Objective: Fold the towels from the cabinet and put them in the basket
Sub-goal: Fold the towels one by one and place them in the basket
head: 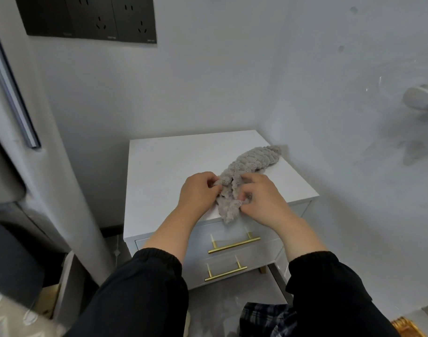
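Note:
A grey fluffy towel (pixel 253 160) lies bunched in a long strip across the top of a small white cabinet (pixel 159 166), running from the front edge toward the back right corner. My left hand (pixel 198 193) pinches the towel's near end from the left side. From the right, my right hand (pixel 264 198) grips the same near end with curled fingers. The towel's near tip hangs slightly over the cabinet's front edge. No basket is in view.
The cabinet has two drawers with gold bar handles (pixel 233 244), both closed. White walls stand close behind and to the right. A black socket panel (pixel 91 18) is on the wall at upper left. Dark furniture sits at the left, a gold object (pixel 407 327) at lower right.

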Action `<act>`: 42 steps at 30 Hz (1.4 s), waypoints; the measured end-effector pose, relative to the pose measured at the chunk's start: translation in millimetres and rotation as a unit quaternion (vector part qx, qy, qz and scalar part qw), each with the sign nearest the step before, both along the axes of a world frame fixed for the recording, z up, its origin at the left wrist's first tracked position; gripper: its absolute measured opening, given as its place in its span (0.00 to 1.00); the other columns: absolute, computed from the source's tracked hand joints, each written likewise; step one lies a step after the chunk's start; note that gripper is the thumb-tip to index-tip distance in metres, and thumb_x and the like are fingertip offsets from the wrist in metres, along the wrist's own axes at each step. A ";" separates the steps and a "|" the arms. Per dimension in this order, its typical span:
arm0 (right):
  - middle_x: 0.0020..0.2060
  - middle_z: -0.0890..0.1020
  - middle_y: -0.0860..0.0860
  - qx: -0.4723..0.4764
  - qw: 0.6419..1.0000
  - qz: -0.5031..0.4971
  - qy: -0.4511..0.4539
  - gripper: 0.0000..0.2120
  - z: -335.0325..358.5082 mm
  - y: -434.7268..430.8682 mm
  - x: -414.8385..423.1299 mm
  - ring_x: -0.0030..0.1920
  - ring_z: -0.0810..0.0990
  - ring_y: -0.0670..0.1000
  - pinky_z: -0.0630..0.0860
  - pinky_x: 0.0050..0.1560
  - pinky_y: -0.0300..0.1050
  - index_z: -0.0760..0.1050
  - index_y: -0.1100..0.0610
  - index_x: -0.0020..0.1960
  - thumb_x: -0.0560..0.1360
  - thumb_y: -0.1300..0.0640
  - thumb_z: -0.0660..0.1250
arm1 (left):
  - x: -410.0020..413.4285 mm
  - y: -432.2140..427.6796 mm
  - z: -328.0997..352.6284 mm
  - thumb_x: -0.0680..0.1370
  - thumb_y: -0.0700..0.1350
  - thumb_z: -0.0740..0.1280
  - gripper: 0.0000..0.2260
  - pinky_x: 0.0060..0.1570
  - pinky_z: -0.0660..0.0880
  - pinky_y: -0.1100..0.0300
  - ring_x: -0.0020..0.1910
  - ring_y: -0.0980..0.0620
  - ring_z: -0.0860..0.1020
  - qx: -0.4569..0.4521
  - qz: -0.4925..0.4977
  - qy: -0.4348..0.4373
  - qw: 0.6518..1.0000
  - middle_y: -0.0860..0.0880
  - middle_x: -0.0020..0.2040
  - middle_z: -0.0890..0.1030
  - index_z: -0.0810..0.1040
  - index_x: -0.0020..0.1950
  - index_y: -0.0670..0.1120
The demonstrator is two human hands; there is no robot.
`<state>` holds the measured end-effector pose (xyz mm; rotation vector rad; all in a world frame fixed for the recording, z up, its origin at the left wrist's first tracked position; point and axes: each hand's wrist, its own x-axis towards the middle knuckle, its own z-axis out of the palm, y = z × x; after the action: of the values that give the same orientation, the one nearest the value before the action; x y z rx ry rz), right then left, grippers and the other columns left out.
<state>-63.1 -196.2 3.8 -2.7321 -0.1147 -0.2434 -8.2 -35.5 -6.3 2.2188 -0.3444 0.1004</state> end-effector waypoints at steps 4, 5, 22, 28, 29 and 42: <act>0.60 0.76 0.43 0.220 0.973 -0.030 -0.055 0.11 24.2 -2.4 -10.6 0.65 0.69 0.43 0.61 0.60 0.35 0.76 0.51 0.32 0.67 0.65 0.69 | 2.6 -4.5 8.4 0.75 0.42 0.66 0.06 0.43 0.74 0.55 0.39 0.50 0.76 -0.191 0.057 0.077 0.977 0.48 0.38 0.80 0.79 0.40 0.42; 0.51 0.79 0.42 0.296 0.953 -0.042 -0.050 0.15 30.8 -4.0 -13.7 0.56 0.74 0.41 0.65 0.56 0.36 0.76 0.46 0.30 0.67 0.65 0.68 | 3.7 -3.4 11.9 0.75 0.42 0.66 0.06 0.43 0.74 0.55 0.40 0.50 0.76 -0.266 0.061 0.121 0.954 0.47 0.38 0.80 0.79 0.39 0.42; 0.43 0.83 0.59 0.760 0.620 -0.167 -0.099 0.05 69.0 -11.1 -24.8 0.44 0.83 0.56 0.79 0.49 0.50 0.79 0.64 0.47 0.75 0.63 0.66 | -7.5 11.2 42.2 0.62 0.64 0.75 0.44 0.66 0.68 0.51 0.70 0.47 0.69 -0.321 -0.424 0.303 0.791 0.46 0.71 0.71 0.65 0.72 0.48; 0.34 0.83 0.54 0.815 0.509 -0.222 -0.162 0.01 64.1 -23.9 -18.4 0.38 0.83 0.51 0.81 0.47 0.49 0.78 0.62 0.44 0.74 0.64 0.68 | -8.3 7.5 38.8 0.61 0.49 0.76 0.36 0.52 0.73 0.56 0.44 0.56 0.78 -0.130 -0.377 0.290 0.870 0.53 0.45 0.81 0.70 0.68 0.51; 0.33 0.83 0.54 0.817 0.509 -0.216 -0.166 0.01 63.8 -24.7 -17.8 0.37 0.83 0.51 0.82 0.46 0.48 0.77 0.62 0.43 0.74 0.64 0.68 | -9.8 6.2 38.6 0.61 0.51 0.75 0.33 0.52 0.73 0.56 0.43 0.57 0.78 -0.099 -0.377 0.289 0.875 0.54 0.44 0.81 0.72 0.64 0.52; 0.26 0.61 0.49 0.397 0.844 -0.280 -0.229 0.19 49.2 -38.5 -17.3 0.30 0.59 0.50 0.59 0.31 0.42 0.57 0.53 0.30 0.76 0.58 0.61 | -16.2 -10.2 35.9 0.75 0.39 0.65 0.05 0.38 0.68 0.58 0.37 0.51 0.71 -0.027 -0.153 0.130 0.979 0.46 0.37 0.75 0.78 0.43 0.39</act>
<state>-80.5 -234.7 53.0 -1.7668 0.5457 -0.8831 -24.4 -45.7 29.6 2.0674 -0.5247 -0.3402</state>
